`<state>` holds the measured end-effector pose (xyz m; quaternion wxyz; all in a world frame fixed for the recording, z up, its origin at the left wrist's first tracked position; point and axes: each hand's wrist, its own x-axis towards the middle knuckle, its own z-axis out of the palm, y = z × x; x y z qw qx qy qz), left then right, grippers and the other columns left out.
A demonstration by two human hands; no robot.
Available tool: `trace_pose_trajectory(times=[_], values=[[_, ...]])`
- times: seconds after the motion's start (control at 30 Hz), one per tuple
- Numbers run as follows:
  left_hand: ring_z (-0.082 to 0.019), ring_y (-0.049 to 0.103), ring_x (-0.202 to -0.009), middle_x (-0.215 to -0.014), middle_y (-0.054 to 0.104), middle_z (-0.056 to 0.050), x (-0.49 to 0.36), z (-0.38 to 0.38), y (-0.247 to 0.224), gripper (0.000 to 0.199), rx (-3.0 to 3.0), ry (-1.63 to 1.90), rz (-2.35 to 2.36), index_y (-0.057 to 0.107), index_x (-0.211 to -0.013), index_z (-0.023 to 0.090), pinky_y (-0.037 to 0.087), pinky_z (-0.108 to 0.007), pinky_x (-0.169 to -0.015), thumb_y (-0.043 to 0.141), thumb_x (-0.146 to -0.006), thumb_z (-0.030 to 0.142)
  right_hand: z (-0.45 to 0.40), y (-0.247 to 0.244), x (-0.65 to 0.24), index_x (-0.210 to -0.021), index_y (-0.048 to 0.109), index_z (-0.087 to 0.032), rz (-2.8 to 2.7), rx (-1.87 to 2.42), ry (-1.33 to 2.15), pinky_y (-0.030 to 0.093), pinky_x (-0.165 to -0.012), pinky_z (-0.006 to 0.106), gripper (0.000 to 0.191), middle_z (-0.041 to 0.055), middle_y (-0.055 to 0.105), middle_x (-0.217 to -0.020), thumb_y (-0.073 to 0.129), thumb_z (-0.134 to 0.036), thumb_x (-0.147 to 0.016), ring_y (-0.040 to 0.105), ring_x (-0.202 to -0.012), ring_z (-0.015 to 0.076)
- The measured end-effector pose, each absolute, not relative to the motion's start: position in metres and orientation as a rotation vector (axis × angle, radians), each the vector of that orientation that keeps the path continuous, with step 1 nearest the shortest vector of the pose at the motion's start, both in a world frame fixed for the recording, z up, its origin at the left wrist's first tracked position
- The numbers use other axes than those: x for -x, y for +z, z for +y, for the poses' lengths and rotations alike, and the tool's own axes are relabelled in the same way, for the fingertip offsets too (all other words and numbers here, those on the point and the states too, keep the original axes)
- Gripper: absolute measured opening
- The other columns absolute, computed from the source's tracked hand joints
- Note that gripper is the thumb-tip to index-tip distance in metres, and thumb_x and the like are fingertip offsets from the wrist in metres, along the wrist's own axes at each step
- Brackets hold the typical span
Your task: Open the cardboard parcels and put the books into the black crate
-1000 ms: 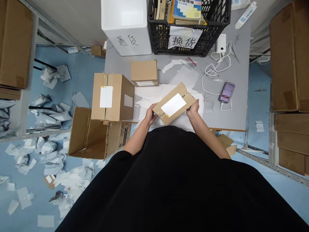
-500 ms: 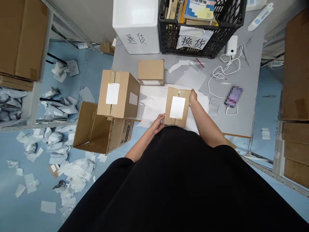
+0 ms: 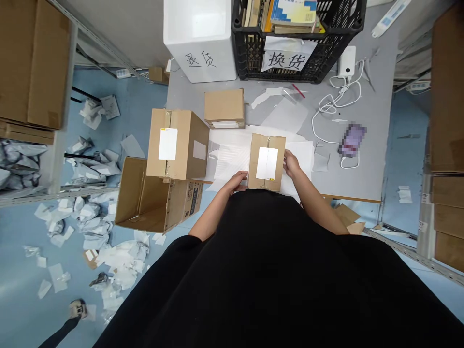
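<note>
Left hand [image 3: 235,182] and right hand [image 3: 292,163], grips open and unclenched, flank a small carton [image 3: 267,163] lying label-up on a white sheet [image 3: 300,157] atop a grey desk [image 3: 373,145], fingers at its sides as if steadying it. A larger taped carton [image 3: 177,144] sits just left; a crate of books [image 3: 246,58] stands beyond.

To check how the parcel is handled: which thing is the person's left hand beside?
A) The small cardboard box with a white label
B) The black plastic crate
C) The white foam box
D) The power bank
A: the left hand sits against the left side of the small cardboard box.
</note>
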<state>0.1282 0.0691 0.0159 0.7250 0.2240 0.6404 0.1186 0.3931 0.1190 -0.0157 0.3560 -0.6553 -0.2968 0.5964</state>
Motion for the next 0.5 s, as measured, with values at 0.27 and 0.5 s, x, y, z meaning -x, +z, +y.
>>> trace_pose_trajectory(times=[0.27, 0.5], values=[[-0.024, 0.062, -0.124, -0.145, 0.059, -0.010, -0.123, 0.135, 0.003, 0.038, -0.755, 0.444, 1.489, 0.061, -0.124, 0.028, 0.050, -0.036, -0.097, 0.055, -0.093, 0.049, 0.008, -0.036, -0.412, -0.148, 0.043, -0.031, -0.852, 1.559, 1.870, 0.052, -0.103, 0.045, 0.096, 0.0112, 0.050, -0.154, 0.072, -0.019, -0.057, 0.058, -0.130, 0.0291], [-0.028, 0.044, -0.145, -0.157, 0.049, -0.002, -0.166, 0.197, -0.008, 0.048, -0.864, 0.509, 1.398, 0.058, -0.134, 0.037, 0.046, -0.047, -0.107, 0.042, -0.097, 0.063, 0.001, -0.024, -0.386, -0.151, 0.045, -0.028, -1.096, 1.540, 1.740, 0.047, -0.110, 0.053, 0.101, 0.0115, 0.058, -0.146, 0.087, -0.033, -0.060, 0.053, -0.134, 0.0358]])
